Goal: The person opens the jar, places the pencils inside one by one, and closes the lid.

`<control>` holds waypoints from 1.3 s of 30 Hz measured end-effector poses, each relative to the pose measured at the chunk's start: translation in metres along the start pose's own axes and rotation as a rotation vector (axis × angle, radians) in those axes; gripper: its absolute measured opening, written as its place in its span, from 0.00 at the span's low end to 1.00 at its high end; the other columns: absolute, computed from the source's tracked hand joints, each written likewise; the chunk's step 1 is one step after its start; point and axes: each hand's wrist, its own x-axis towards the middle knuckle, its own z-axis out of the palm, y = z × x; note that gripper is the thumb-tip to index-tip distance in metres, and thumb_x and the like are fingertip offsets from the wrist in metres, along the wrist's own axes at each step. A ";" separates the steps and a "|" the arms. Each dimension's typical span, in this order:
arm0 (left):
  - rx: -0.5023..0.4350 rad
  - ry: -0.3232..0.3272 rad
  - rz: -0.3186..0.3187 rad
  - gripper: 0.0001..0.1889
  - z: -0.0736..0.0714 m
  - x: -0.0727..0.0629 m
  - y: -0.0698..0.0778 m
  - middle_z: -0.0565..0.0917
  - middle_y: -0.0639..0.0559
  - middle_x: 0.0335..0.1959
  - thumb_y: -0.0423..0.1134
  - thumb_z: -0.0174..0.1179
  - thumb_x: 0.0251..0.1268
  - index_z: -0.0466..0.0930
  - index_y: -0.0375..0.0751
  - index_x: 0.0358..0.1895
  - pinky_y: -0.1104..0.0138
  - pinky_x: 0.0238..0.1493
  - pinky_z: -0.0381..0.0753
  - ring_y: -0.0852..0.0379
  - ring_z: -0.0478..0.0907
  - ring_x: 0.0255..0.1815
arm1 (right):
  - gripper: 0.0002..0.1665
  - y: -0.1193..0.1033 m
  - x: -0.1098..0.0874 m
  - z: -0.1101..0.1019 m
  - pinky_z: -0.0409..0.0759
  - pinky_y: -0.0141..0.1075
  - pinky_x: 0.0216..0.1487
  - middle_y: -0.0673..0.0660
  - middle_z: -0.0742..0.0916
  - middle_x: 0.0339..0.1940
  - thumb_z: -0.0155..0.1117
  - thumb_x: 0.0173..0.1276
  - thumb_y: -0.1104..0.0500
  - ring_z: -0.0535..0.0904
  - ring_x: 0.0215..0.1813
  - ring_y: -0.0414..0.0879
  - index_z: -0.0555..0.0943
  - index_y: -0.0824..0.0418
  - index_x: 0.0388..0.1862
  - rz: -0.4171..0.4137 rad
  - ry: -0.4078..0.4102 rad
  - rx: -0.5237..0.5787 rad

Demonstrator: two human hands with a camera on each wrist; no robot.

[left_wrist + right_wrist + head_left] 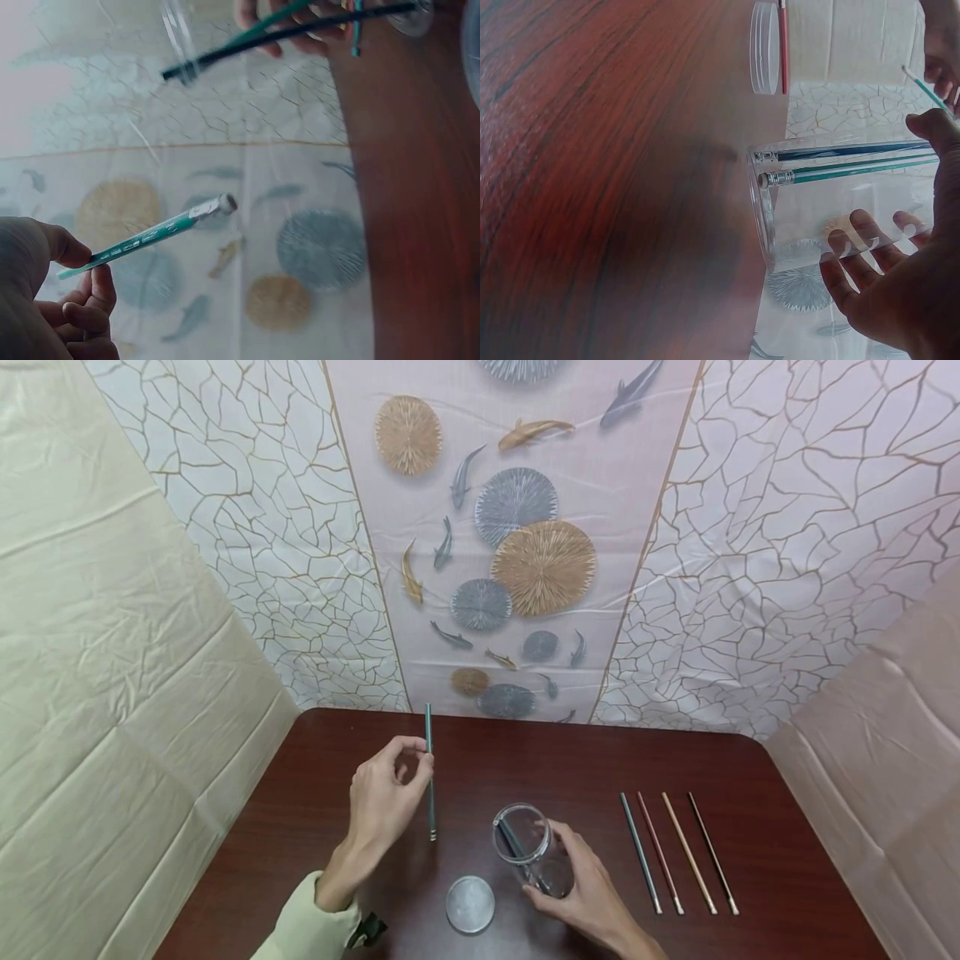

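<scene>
Pinching a slim green pencil [431, 810] in my left hand [384, 797], I grip a round clear-plastic jar [552, 867] in my right hand [588, 893], rim [522, 805] and pencil apart.

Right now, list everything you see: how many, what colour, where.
Table: one, reddish brown, across the foreground.
Loose pencils: four, blue, red, tan, black, side by side on the table's right.
Jar: one, clear, in the right hand.
Jarred pencils: two, green and dark blue, inside the jar.
Round lid: one, clear, left of the jar.
Held pencil: one, green, in the left hand.
Backdrop: one, white with gold cracks, behind the table.
Side cloths: two, cream and beige, either side.
Small item: one, black, beside the left sleeve.
Left sleeve: one, pale green, left forearm.
Left hand: one, bare, above the table.
Right hand: one, bare, around the jar.
</scene>
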 end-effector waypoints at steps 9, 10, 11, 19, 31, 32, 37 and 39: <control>-0.136 0.003 0.039 0.08 -0.008 -0.004 0.026 0.75 0.65 0.23 0.37 0.71 0.66 0.85 0.55 0.42 0.66 0.25 0.66 0.63 0.67 0.20 | 0.53 -0.001 0.000 -0.001 0.83 0.45 0.51 0.43 0.85 0.58 0.90 0.42 0.55 0.82 0.53 0.39 0.76 0.51 0.71 -0.003 0.001 0.000; -0.150 0.002 0.044 0.08 -0.008 -0.004 0.028 0.74 0.64 0.22 0.36 0.71 0.66 0.84 0.56 0.42 0.67 0.24 0.66 0.63 0.67 0.20 | 0.53 -0.002 0.000 -0.001 0.83 0.45 0.51 0.43 0.85 0.57 0.90 0.42 0.55 0.82 0.53 0.39 0.76 0.51 0.71 -0.003 0.002 0.000; -0.164 0.002 0.049 0.09 -0.009 -0.005 0.030 0.74 0.62 0.22 0.36 0.71 0.65 0.84 0.56 0.42 0.67 0.23 0.66 0.63 0.66 0.20 | 0.53 -0.002 0.000 -0.001 0.83 0.44 0.52 0.43 0.85 0.58 0.90 0.42 0.55 0.82 0.53 0.39 0.76 0.51 0.71 -0.002 0.001 -0.001; -0.247 -0.001 0.085 0.10 -0.005 -0.011 0.039 0.71 0.63 0.20 0.34 0.72 0.65 0.84 0.54 0.43 0.69 0.20 0.63 0.64 0.65 0.20 | 0.52 -0.003 0.000 -0.001 0.83 0.44 0.52 0.48 0.86 0.57 0.90 0.43 0.55 0.82 0.54 0.40 0.77 0.56 0.69 -0.001 -0.007 0.003; -0.313 0.002 0.098 0.11 0.000 -0.019 0.045 0.67 0.64 0.20 0.32 0.72 0.65 0.84 0.54 0.43 0.70 0.21 0.63 0.63 0.66 0.21 | 0.53 -0.001 -0.001 0.000 0.83 0.44 0.52 0.45 0.85 0.57 0.89 0.43 0.54 0.82 0.54 0.40 0.76 0.52 0.71 -0.012 -0.005 0.008; -0.316 0.007 0.102 0.11 0.000 -0.019 0.045 0.67 0.64 0.20 0.32 0.72 0.65 0.84 0.54 0.43 0.70 0.21 0.63 0.63 0.66 0.21 | 0.53 -0.001 -0.001 0.000 0.83 0.44 0.52 0.45 0.85 0.57 0.89 0.43 0.54 0.82 0.54 0.40 0.76 0.52 0.71 -0.013 -0.004 0.009; -0.332 0.014 0.103 0.11 0.000 -0.019 0.047 0.67 0.63 0.20 0.32 0.72 0.65 0.85 0.54 0.43 0.70 0.22 0.64 0.62 0.66 0.21 | 0.53 -0.001 0.000 0.001 0.83 0.44 0.52 0.44 0.85 0.57 0.89 0.43 0.54 0.82 0.54 0.40 0.76 0.53 0.71 -0.018 -0.002 0.012; -0.332 0.000 0.093 0.11 0.002 -0.021 0.047 0.67 0.63 0.19 0.32 0.72 0.65 0.85 0.55 0.43 0.70 0.22 0.64 0.62 0.66 0.21 | 0.53 -0.001 0.000 0.001 0.83 0.45 0.52 0.45 0.85 0.57 0.89 0.44 0.54 0.82 0.54 0.40 0.76 0.53 0.71 -0.021 -0.002 0.016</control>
